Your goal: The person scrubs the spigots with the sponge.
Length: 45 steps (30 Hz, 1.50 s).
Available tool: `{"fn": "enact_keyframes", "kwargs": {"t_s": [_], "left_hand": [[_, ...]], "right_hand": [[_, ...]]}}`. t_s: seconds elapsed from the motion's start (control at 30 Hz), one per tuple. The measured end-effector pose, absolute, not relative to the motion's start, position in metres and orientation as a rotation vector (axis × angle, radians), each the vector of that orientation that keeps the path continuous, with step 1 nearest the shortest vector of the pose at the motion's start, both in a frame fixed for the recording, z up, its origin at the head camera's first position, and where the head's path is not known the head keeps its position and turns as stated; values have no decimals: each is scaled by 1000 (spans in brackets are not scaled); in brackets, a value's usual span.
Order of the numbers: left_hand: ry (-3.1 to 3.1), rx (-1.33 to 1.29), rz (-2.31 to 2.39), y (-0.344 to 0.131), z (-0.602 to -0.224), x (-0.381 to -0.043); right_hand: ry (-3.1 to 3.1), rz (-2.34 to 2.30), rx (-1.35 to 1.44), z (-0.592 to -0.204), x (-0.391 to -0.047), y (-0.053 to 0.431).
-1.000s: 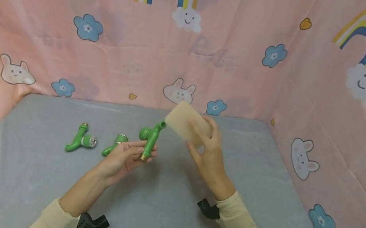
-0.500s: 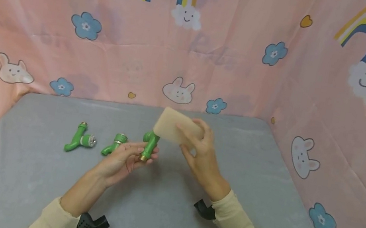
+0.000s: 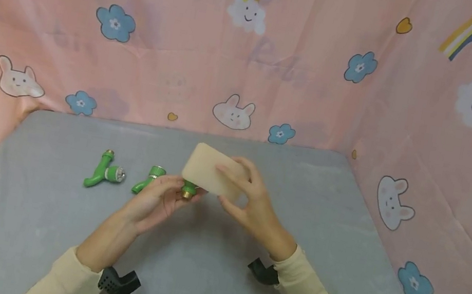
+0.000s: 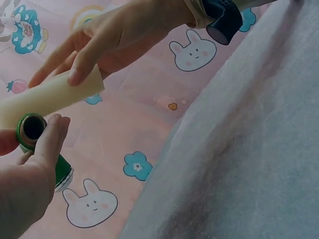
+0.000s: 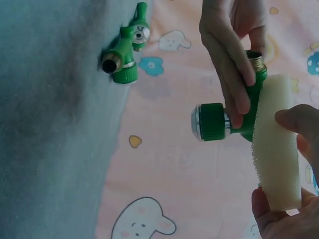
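My left hand (image 3: pixel 157 200) grips a green faucet (image 5: pixel 254 97) with a brass threaded end, held above the table. In the right wrist view its round green knob (image 5: pixel 212 122) sticks out past the left fingers. A cream sponge (image 3: pixel 209 168) is in my right hand (image 3: pixel 255 199), pinched between thumb and fingers. The sponge's flat face lies against the faucet body, and in the head view it covers most of the faucet. From the left wrist view the faucet's open threaded mouth (image 4: pixel 33 128) faces the camera, just under the sponge (image 4: pixel 55 97).
Two more green faucets lie on the grey table (image 3: pixel 304 189) to the left: one faucet (image 3: pixel 105 171) farther out, another faucet (image 3: pixel 150 179) partly behind my left hand. Black wrist mounts (image 3: pixel 119 282) sit on both sleeves. A pink patterned curtain (image 3: pixel 176 54) surrounds the table's back and sides.
My right hand has brought the sponge left and down onto the faucet, which it now largely covers in the head view. My left hand keeps its hold. The other faucets stay put.
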<state>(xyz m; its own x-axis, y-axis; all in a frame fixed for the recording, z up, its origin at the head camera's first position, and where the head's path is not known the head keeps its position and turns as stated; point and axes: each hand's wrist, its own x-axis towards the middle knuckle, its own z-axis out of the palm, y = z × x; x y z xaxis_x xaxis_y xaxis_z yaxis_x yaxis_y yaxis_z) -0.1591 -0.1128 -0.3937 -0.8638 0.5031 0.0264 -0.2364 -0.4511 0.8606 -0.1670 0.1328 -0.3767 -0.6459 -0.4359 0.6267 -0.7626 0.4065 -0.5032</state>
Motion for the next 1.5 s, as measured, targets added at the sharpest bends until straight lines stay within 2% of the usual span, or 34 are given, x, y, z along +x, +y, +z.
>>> {"fn": "enact_keyframes", "kwargs": {"t_s": [0.23,0.67,0.87,1.03,1.2,1.5], "left_hand": [[1358,365,2314,-114,-390,-159],[1388,350,2203,-110,-388,-159],[1346,319,2244,-114,-387,-162],[1360,284,2276,-115,-389,-162],[1427,281,2297,-117,-389,-161],[1411,273,2391,-120,-384,-161]], "right_hand": [[-2235,994,1035,-376,-165,131],[-2070,639,808,-376,-179,139],[-2057,781,774,-377,-182,140],[-2190,1018,959,-376,-175,139],[-2315,1043,1166,-375,-165,130],[-2411,1146,1149,-369,-159,136]]}}
